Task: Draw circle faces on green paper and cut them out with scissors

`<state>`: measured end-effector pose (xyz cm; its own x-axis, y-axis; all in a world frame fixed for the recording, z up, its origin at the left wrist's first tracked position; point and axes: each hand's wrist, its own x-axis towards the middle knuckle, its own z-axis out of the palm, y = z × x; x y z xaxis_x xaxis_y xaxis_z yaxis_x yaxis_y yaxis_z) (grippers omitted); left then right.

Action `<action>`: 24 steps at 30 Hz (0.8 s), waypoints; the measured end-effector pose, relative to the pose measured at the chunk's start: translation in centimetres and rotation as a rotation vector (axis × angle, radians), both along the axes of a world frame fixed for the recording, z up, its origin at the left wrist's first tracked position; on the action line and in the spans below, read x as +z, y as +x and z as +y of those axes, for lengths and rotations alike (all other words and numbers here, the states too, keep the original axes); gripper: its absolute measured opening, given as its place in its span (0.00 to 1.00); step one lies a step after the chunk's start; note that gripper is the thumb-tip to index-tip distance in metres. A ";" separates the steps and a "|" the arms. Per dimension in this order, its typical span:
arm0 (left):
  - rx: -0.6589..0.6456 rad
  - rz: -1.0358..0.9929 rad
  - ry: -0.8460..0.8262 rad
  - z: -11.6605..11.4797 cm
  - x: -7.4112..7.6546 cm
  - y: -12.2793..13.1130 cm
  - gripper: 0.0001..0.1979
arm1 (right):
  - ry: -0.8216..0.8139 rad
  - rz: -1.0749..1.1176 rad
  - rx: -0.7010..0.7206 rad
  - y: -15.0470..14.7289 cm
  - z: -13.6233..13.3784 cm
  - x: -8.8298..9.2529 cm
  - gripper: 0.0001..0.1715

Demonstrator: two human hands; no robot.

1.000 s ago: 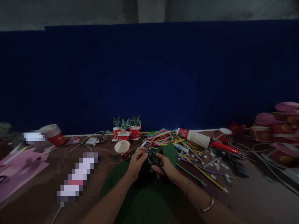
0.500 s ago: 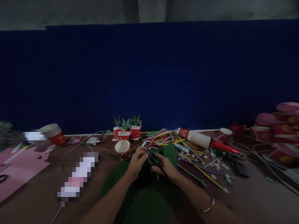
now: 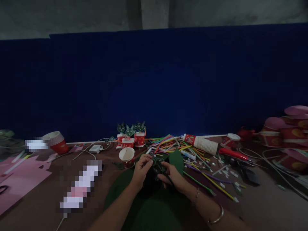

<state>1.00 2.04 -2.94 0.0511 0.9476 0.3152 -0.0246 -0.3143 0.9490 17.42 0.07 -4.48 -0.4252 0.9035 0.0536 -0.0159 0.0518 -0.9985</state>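
In the middle of the head view, my left hand [image 3: 142, 169] pinches a small dark green paper cutout [image 3: 159, 160] with pale outlines. My right hand [image 3: 174, 176] is closed on dark scissors [image 3: 166, 175], whose blades point up and left at the cutout. Dark green paper [image 3: 146, 211] spreads beneath both hands, and a green piece [image 3: 176, 160] sticks up behind the right one. Just left of my hands stands a red paper cup [image 3: 126, 155] with a white inside. Behind it, several red cups [image 3: 127, 142] carry green animal-face cutouts [image 3: 130, 131].
Colourful pipe cleaners [image 3: 166, 144], a glue tube [image 3: 188, 155] and paper scraps lie right of centre. Beyond are a lying cup stack [image 3: 205, 144] and a red-handled tool [image 3: 233, 153]. Pink paper [image 3: 21, 179], another cup stack [image 3: 56, 142] and a charger [image 3: 96, 148] are on the left.
The whole view has shifted slightly, so the table sits a little lower. Both hands keep their holds, and the scissors have turned slightly against the cutout.
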 end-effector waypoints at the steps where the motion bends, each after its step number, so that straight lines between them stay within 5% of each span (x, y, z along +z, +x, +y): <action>1: 0.006 -0.004 -0.002 0.0 0.0 0.0 0.12 | 0.001 -0.010 0.001 0.0 0.0 0.0 0.31; 24: -0.010 0.028 -0.017 -0.1 -0.3 -0.3 0.11 | -0.026 -0.091 0.005 -0.1 0.0 -0.5 0.35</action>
